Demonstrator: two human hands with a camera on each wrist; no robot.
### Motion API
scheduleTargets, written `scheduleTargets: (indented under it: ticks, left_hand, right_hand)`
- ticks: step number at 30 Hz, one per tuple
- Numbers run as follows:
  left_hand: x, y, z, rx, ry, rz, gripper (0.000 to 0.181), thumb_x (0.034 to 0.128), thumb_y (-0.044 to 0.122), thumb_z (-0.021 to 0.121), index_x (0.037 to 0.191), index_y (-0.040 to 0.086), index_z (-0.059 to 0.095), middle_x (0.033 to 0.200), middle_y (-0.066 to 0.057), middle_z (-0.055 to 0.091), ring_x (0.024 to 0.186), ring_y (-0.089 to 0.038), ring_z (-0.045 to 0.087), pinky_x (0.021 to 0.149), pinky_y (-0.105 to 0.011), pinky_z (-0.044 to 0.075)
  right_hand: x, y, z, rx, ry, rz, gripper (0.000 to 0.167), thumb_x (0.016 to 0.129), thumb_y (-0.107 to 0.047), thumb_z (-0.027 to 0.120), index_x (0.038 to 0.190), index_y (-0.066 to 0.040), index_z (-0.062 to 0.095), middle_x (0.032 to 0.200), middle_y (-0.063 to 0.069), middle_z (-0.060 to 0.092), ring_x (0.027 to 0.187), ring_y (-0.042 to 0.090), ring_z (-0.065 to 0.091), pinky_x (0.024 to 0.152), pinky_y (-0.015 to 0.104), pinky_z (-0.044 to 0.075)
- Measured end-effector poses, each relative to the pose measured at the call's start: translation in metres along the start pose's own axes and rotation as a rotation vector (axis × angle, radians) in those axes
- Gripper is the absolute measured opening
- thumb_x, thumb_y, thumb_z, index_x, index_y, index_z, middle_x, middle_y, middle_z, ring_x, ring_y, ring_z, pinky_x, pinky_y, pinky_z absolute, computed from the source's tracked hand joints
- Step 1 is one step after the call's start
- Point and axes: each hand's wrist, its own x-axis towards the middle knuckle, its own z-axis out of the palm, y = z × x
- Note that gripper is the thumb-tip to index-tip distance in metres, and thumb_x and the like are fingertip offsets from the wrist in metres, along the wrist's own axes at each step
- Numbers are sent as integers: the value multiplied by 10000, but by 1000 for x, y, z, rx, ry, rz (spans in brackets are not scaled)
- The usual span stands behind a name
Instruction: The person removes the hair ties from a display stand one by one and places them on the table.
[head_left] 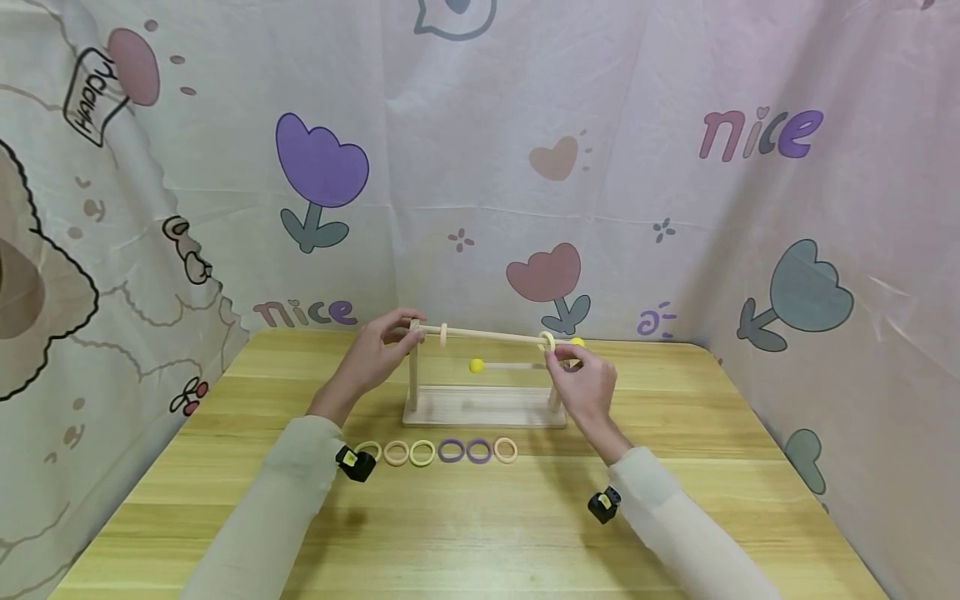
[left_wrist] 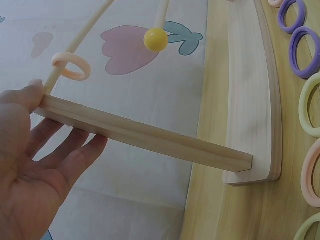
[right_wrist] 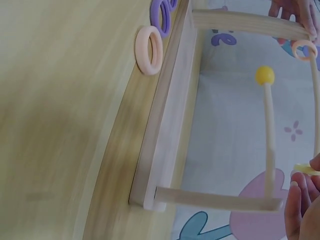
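Note:
A wooden stand has a flat base [head_left: 480, 408] and two posts. My left hand [head_left: 375, 354] grips the top of the left post [left_wrist: 145, 132], thumb above and fingers beneath in the left wrist view. From that top runs the upper rod [head_left: 487, 335], a yellow ball [head_left: 577, 342] at its right end. A peach hair tie [left_wrist: 86, 65] hangs around this rod near the left post. Towards the ball end, my right hand [head_left: 588, 383] pinches a pale yellow hair tie [head_left: 552, 340] around the rod. The lower rod [right_wrist: 270, 135] extends from the right post [right_wrist: 220, 200].
In front of the base, several hair ties lie in a row: yellow, peach and purple [head_left: 451, 461], ending with a peach one [right_wrist: 142, 52] at the right. The left wrist's camera [head_left: 356, 464] partly covers the leftmost. A printed curtain [head_left: 465, 167] hangs behind the wooden table [head_left: 465, 533].

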Motion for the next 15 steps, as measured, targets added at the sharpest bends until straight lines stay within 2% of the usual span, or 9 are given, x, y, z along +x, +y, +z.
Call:
scheduleTargets:
  ticks: [8, 15]
  left_hand:
    - [1, 0, 0, 1, -8, -10, 284, 1049, 273, 617, 1307, 156, 637, 1274, -187, 706, 1205, -413, 687, 990, -574, 570]
    - [0, 0, 0, 0, -9, -15, 281, 1049, 265, 617, 1306, 152, 637, 1272, -190, 705, 1206, -415, 685, 998, -573, 567]
  right_hand:
    - [0, 7, -9, 3, -1, 12, 104, 819, -79, 829, 866, 9, 803, 806, 146, 792, 492, -69, 520, 482, 46, 401]
    - [1, 10, -15, -1, 12, 16, 104, 815, -84, 831, 853, 10, 803, 809, 156, 792, 478, -108, 488, 466, 52, 385]
